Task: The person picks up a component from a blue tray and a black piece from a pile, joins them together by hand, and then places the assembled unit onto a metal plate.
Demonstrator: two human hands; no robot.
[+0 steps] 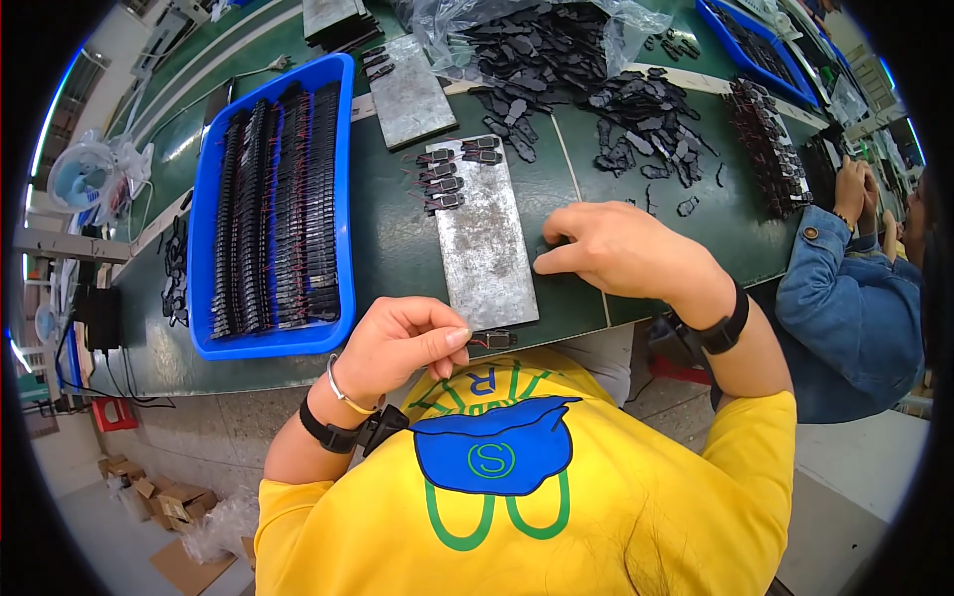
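Note:
My left hand pinches a small black part with red wires by its wires, between thumb and forefinger. The part hangs at the near end of a scuffed grey metal plate. Several similar wired parts lie in two short columns at the plate's far end. To the right of the plate, my right hand hovers low over the green table, its fingers curled toward the thumb. A dark bit shows between those fingertips, too small to name.
At left, a blue tray holds rows of black wired parts. Another metal plate lies beyond. Flat black pieces are heaped at the back, partly under clear plastic. A stacked block of wired parts stands near a co-worker's denim sleeve.

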